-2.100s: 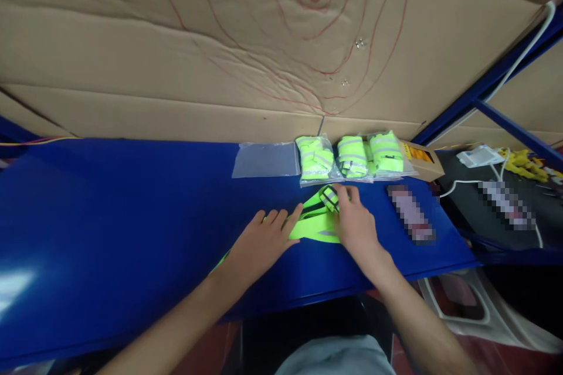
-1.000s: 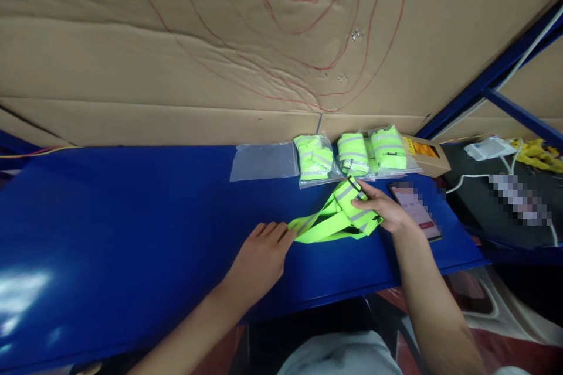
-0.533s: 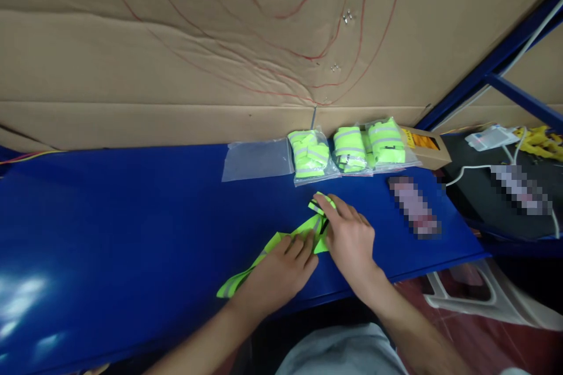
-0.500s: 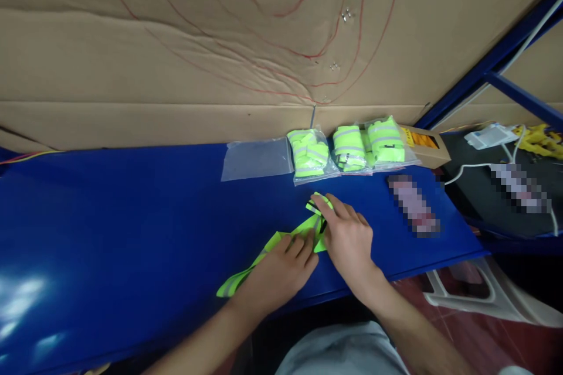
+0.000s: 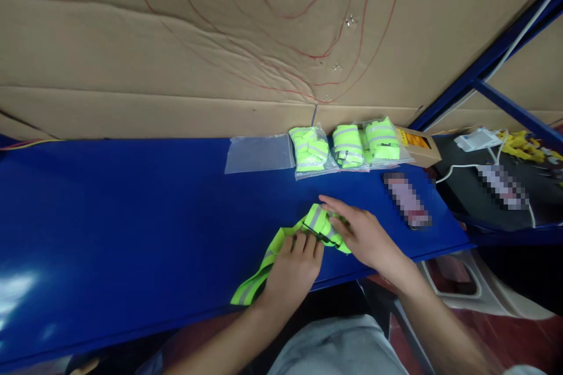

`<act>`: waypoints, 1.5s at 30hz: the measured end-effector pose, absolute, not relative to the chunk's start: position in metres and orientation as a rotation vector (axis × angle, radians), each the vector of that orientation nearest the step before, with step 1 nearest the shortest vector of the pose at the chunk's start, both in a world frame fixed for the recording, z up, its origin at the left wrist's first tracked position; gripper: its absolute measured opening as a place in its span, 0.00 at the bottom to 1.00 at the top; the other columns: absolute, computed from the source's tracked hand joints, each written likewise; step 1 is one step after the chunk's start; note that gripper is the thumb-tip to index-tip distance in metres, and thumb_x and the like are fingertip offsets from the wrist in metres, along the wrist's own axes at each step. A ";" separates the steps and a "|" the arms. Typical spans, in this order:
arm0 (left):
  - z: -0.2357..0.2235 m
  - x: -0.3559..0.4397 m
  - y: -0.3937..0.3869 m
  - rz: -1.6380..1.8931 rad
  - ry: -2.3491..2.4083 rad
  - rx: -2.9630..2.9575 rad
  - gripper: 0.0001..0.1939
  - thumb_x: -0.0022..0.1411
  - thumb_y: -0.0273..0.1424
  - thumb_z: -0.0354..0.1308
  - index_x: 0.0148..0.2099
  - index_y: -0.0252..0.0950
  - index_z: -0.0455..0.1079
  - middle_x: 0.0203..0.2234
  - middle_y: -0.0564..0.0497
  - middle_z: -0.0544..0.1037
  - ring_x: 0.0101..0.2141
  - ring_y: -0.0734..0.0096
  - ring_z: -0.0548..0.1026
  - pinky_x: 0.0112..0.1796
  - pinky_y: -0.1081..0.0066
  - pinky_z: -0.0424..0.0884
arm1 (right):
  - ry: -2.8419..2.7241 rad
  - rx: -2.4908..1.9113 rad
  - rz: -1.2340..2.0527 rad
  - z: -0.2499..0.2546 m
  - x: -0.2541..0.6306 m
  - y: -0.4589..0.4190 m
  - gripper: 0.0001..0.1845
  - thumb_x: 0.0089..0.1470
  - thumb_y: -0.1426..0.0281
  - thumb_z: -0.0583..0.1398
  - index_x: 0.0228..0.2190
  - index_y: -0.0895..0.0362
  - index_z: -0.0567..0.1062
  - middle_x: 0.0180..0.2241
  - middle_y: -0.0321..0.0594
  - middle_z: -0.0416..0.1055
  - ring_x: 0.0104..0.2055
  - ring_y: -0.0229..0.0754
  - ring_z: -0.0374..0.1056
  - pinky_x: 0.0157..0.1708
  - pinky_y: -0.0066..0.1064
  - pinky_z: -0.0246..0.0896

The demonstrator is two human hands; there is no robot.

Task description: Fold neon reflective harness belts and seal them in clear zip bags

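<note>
Neon-yellow, grey-striped strap (image 5: 315,218) near front edge of blue table (image 5: 153,205), partly bunched, tail trailing toward lower left. Left hand (image 5: 295,266) curls fingers closed on strap beside black fitting (image 5: 324,239). Right hand (image 5: 361,235) reaches over bunched end, index finger extended; cannot tell whether it grips. Behind: flat clear bag (image 5: 259,153), bagged yellow bundles (image 5: 347,142). Phone (image 5: 407,199), pixelated, right of right hand.

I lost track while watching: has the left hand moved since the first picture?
Yes: measured against the flat clear bag, the left hand is now farther right and lower in view.
</note>
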State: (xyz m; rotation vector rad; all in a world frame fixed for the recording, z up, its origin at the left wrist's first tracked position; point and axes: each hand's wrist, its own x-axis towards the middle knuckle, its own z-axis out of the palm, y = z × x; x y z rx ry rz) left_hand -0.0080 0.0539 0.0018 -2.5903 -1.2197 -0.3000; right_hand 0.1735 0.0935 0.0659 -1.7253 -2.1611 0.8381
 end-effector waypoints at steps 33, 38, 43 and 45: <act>0.001 0.046 0.073 -0.385 -1.265 -2.757 0.19 0.75 0.24 0.44 0.61 0.33 0.70 0.51 0.44 0.79 0.55 0.61 0.74 0.52 0.52 0.74 | -2.007 -2.210 -0.001 0.041 0.204 0.140 0.20 0.61 0.60 0.64 0.50 0.54 0.66 0.49 0.45 0.72 0.29 0.46 0.73 0.22 0.35 0.55; -0.007 0.057 0.070 -0.442 -1.277 -2.741 0.17 0.74 0.25 0.48 0.58 0.31 0.72 0.53 0.43 0.79 0.56 0.56 0.74 0.53 0.50 0.75 | -2.213 -2.005 -0.236 0.036 0.184 0.128 0.13 0.65 0.69 0.60 0.51 0.56 0.70 0.45 0.48 0.74 0.40 0.48 0.75 0.30 0.34 0.63; -0.023 0.063 0.056 -0.471 -1.310 -2.723 0.15 0.70 0.23 0.51 0.53 0.30 0.77 0.44 0.42 0.83 0.47 0.55 0.80 0.52 0.54 0.76 | -2.405 -1.651 0.174 0.045 0.179 0.109 0.25 0.65 0.60 0.61 0.59 0.57 0.69 0.54 0.55 0.70 0.56 0.58 0.69 0.50 0.48 0.67; -0.027 0.065 0.053 -0.472 -1.338 -2.715 0.15 0.69 0.22 0.51 0.51 0.29 0.77 0.41 0.41 0.83 0.45 0.56 0.81 0.50 0.57 0.77 | -2.420 -1.529 0.415 0.053 0.183 0.104 0.26 0.69 0.62 0.56 0.64 0.54 0.66 0.57 0.53 0.68 0.60 0.55 0.67 0.54 0.48 0.66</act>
